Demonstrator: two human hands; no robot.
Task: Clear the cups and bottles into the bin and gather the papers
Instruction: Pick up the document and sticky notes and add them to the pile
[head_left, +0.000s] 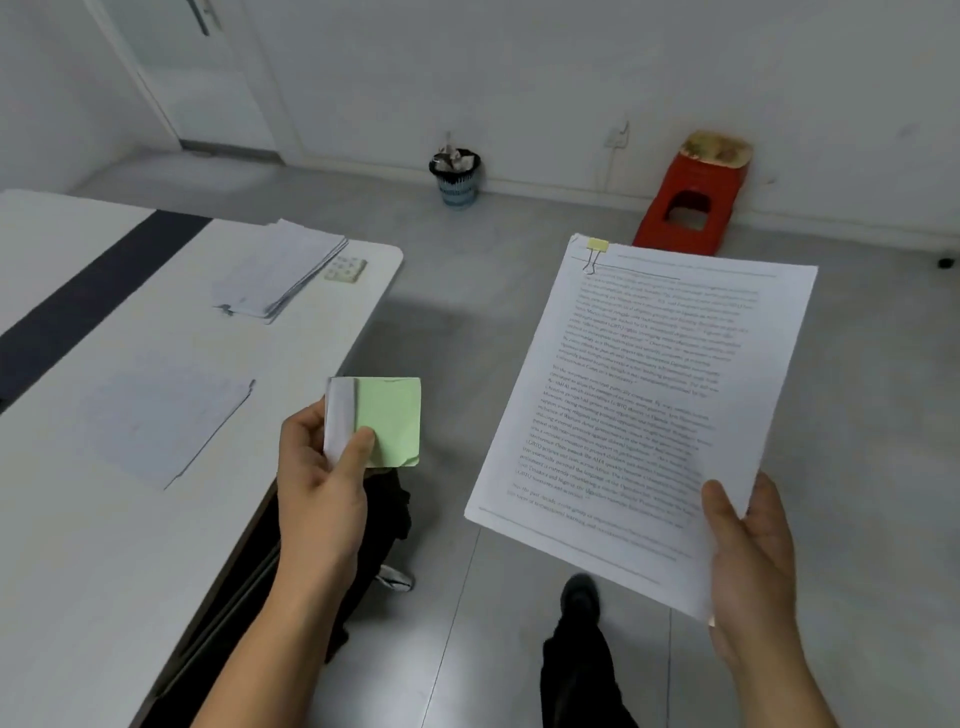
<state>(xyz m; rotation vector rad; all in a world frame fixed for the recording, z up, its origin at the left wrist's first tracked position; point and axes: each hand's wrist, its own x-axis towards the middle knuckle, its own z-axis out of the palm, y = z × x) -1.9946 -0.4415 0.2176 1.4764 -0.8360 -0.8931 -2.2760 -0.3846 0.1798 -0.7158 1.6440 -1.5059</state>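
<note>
Papers, a clipped printed sheaf (644, 405), are hanging over the floor at the right of the frame, off the surface (78, 519). The right hand (753, 566) is pinching the lower right corner, thumb on top, probably to carry the sheaf flat. Its long axis is running up the frame, tilting slightly right, with the binder clip (596, 248) at the far end. At centre, the left hand (322, 478) is pinching a green notepad (387, 421), thumb on its face. Stacked papers (283, 270) are lying upper left, likely the gathering spot.
</note>
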